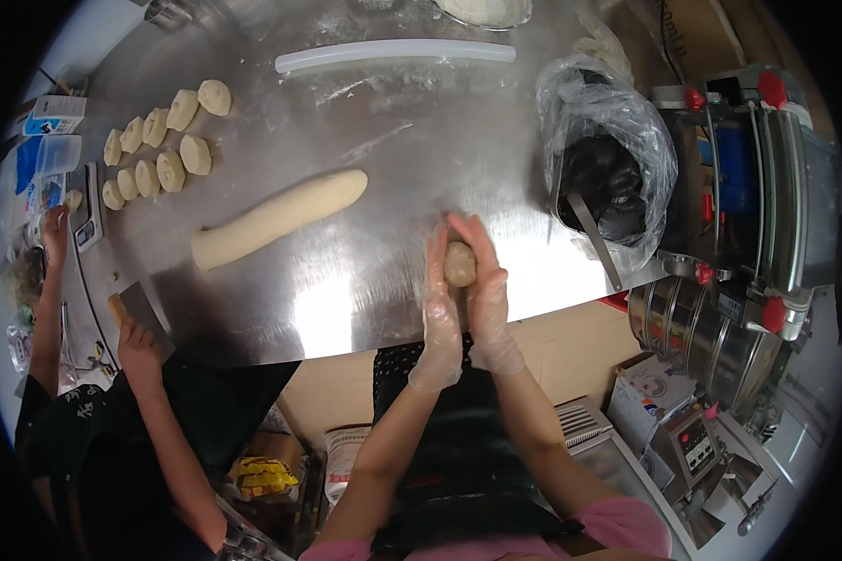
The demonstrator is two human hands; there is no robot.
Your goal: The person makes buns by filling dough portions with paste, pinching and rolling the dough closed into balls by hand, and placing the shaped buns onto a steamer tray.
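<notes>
Between my two palms, above the near part of the steel table, sits a small round dough ball [459,265]. My left hand [438,294] presses on its left side and my right hand [486,290] on its right. Both hands wear clear plastic gloves, with the fingers pointing away from me. Left of my hands lies a thick log of pale dough [281,218], slanting across the table. Two rows of cut dough pieces [170,172] rest farther left. To my right stands a clear plastic bag [660,140] with a dark filling [601,178] and a flat metal spatula [591,234].
A co-worker's hand [140,355] at the left grips a dough scraper [148,313]; their other hand [54,234] is by a scale [88,224]. A white rolling pin [393,53] and a bowl of flour [485,11] are at the back. A machine with rollers [776,196] stands right.
</notes>
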